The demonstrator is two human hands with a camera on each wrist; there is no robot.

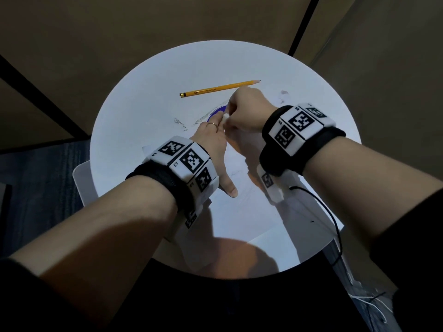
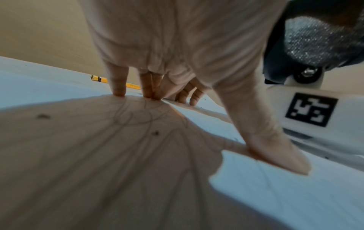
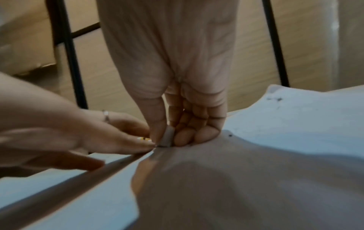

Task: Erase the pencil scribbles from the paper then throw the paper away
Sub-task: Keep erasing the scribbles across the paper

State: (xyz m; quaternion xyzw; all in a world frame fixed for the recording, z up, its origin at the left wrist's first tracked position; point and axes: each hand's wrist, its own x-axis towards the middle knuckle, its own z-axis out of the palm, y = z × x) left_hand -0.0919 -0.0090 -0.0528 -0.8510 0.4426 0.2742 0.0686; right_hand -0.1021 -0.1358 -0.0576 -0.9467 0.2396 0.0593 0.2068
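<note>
Your right hand [image 1: 247,109] is pinching the white eraser [image 3: 167,138] against the paper [image 1: 242,207] at the counter's [image 1: 134,111] centre; your left hand [image 1: 211,144], fingers straight, is pressing the paper flat. The pencil [image 1: 219,88] is lying toward the far edge.

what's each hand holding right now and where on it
The right hand pinches a small white eraser by its sides, thumb against fingers, lower end on the paper. The left hand grips nothing; its fingers press the paper flat.
</note>
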